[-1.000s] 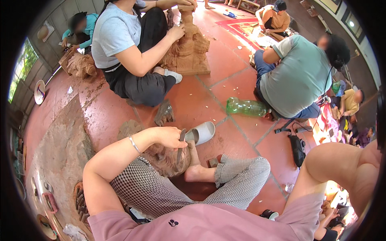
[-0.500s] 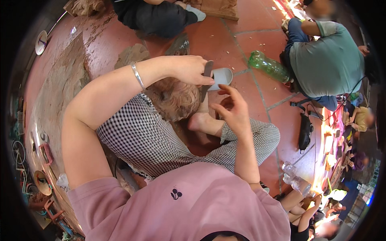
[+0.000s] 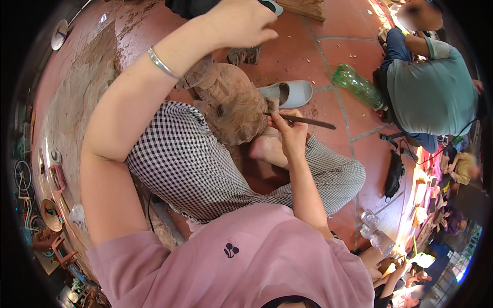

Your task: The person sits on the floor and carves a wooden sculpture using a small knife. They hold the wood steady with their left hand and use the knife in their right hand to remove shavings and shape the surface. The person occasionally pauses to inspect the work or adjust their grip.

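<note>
R hand (image 3: 290, 134) has thumb & fingers clamped on dark flat tool (image 3: 314, 122) nr its inner end, prob. for control; brown carving (image 3: 236, 100) sits against 1 checked trouser leg (image 3: 185, 159), prob. for support; L hand (image 3: 244, 24) out past it, can't tell if fingers apart

The right hand (image 3: 290, 134) grips a thin dark tool (image 3: 308, 121), one end of it at the edge of a brown carving (image 3: 236, 105). The left hand (image 3: 246, 25) is raised beyond the carving, a silver bracelet (image 3: 162, 62) on its wrist. A pale slipper (image 3: 300, 94) lies near the tool; farther right, a green bottle (image 3: 357, 86) lies beside a seated person (image 3: 436, 84) in a green shirt.
</note>
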Available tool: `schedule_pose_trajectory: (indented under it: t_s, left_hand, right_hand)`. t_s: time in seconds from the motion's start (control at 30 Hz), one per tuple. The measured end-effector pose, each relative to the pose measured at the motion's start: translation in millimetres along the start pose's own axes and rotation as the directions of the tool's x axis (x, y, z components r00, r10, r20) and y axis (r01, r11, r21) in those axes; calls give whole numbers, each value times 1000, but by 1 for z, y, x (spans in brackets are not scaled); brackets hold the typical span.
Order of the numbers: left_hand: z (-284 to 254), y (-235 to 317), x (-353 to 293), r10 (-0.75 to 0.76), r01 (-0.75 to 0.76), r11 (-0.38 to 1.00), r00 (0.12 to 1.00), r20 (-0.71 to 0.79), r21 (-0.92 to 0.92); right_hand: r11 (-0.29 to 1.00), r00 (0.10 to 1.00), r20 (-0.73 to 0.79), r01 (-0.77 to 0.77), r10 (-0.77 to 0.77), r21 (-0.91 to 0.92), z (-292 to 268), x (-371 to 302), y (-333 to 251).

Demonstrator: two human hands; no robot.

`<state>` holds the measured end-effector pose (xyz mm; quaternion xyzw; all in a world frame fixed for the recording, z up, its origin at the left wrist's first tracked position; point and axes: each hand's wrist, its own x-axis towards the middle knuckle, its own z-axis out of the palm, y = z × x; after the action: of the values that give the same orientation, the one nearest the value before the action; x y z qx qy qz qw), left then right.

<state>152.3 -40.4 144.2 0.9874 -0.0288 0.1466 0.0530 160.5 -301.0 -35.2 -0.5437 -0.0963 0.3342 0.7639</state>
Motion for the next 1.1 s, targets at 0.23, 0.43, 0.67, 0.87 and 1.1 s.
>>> schedule_pose_trajectory:
  t_s: [0.23, 0.43, 0.67, 0.87, 1.1]
  left_hand:
    - [31, -35, -11, -46, 116, 985, 891, 452, -128]
    - [30, -44, -13, -114, 210, 969, 853, 510, -133]
    - [57, -57, -6, 169, -110, 950, 968, 185, -292]
    - [12, -31, -10, -62, 258, 868, 904, 422, -424]
    - [11, -23, -4, -104, 327, 861, 864, 493, -391]
  right_hand:
    - [995, 996, -18, -84, 85, 45, 14, 16, 24]
    - [994, 997, 22, -73, 75, -83, 31, 23, 36]
    - [559, 920, 162, 349, -357, -752, 15, 39, 40]
    - [750, 934, 164, 353, -317, -559, 30, 34, 43]
    - [780, 974, 170, 221, -149, -586, 10, 40, 40]
